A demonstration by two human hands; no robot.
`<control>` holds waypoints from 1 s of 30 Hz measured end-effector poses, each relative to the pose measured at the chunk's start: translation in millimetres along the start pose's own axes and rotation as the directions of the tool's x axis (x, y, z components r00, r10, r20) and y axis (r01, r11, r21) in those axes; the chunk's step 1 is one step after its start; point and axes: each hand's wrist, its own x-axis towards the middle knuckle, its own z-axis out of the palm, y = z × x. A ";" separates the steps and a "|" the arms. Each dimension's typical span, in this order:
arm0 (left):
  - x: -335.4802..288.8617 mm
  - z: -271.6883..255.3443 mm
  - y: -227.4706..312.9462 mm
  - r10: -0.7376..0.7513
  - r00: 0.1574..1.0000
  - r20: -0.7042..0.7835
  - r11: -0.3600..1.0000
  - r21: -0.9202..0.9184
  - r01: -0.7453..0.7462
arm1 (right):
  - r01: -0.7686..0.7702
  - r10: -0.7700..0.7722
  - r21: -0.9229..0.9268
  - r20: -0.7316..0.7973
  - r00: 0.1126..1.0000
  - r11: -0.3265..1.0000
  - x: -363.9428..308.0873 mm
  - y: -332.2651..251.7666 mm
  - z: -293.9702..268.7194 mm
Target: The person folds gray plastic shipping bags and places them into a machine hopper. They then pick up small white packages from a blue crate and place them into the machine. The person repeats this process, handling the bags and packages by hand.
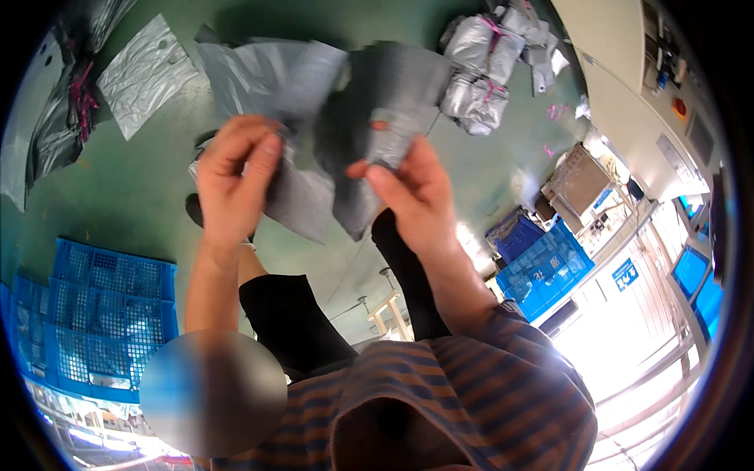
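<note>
My left hand (236, 177) is closed, its thumb and fingers pinched on a grey plastic bag (271, 74) that spreads out above it. To its right, my right hand (416, 196) grips a darker grey plastic bag (412, 74) between thumb and fingers. A hole shows in this bag near my fingertips. Grey sheeting also hangs below and between my hands; the frame does not show which bag it belongs to. Both bags are partly blurred and partly hidden by my fingers.
A flat silver bag (148, 77) lies on the green floor. Pink-tied bag bundles (481, 63) are at the upper right, dark bags (59, 118) with pink ties at the far left. Blue crates (114, 314) stand at lower left; another blue crate (546, 271) is at right.
</note>
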 end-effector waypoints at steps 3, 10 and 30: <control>-8.4 40.9 15.7 0.160 0.984 0.076 0.934 0.310 -0.176 | 0.044 -0.048 0.078 0.053 0.997 0.996 -4.6 -12.3 3.8; 13.8 69.7 -63.3 0.261 0.930 -0.259 0.877 0.465 -0.117 | -0.032 0.040 0.026 -0.439 0.898 0.999 -28.0 -15.4 -68.2; -83.2 73.0 61.9 0.660 0.735 0.154 0.574 0.527 -0.626 | -0.015 0.018 0.026 -0.101 0.995 1.000 -74.6 -60.0 5.4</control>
